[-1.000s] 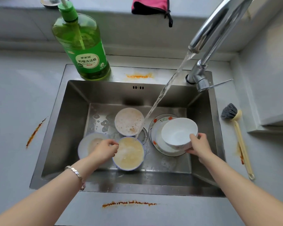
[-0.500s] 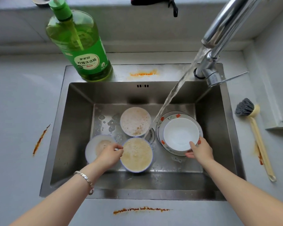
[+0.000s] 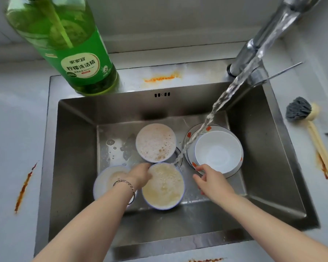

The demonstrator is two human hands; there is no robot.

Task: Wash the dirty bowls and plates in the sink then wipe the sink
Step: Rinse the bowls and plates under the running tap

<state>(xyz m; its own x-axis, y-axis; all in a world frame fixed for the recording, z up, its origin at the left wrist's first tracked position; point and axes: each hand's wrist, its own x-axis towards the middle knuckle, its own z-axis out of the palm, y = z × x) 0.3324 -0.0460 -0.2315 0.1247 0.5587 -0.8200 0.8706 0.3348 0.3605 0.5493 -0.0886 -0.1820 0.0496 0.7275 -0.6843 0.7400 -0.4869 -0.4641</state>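
Steel sink [image 3: 74, 148], seen from above. Left hand [image 3: 140, 174] curls fingers over far-left rim of yellowish sudsy bowl [image 3: 163, 188] on near sink floor. Right hand [image 3: 214, 184] loose, fingers spread, holds nothing, just beside near rim of patterned plate [image 3: 190, 132]; contact unclear. Clean white bowl [image 3: 218, 151] sits on that plate. Foamy bowl [image 3: 155, 141] behind. Shallow dish [image 3: 103, 180] partly under left forearm. Faucet [image 3: 254, 48] stream [image 3: 222, 99] lands between bowls. Green dish-soap bottle [image 3: 80, 59] on back-left ledge. Dish brush [image 3: 299, 110] on right counter.
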